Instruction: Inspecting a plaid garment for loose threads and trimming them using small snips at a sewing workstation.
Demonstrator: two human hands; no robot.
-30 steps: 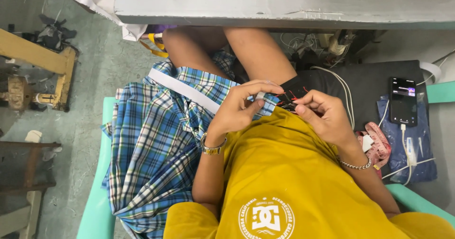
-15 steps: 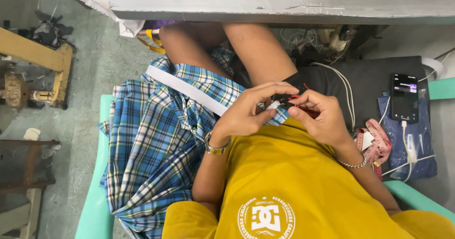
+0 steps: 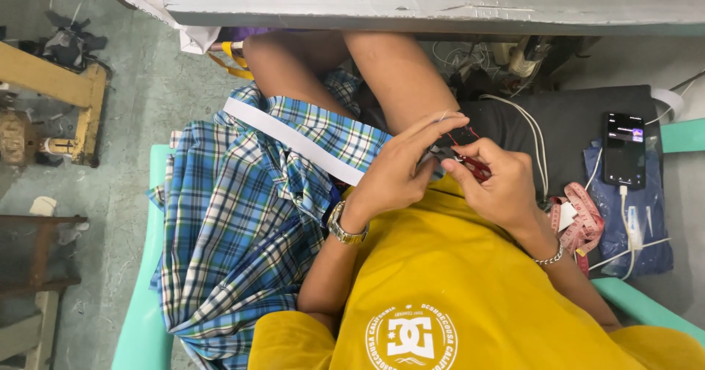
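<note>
Plaid shirt [image 3: 242, 216], blue, white-banded, rumpled

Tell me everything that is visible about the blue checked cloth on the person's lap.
The blue checked cloth looks like woven cotton, in blue, white and dark plaid with thin green lines. A plain white band runs slantwise across it. It lies crumpled over the lap and hangs over the light green seat. The left hand rests at its upper right edge.
</note>
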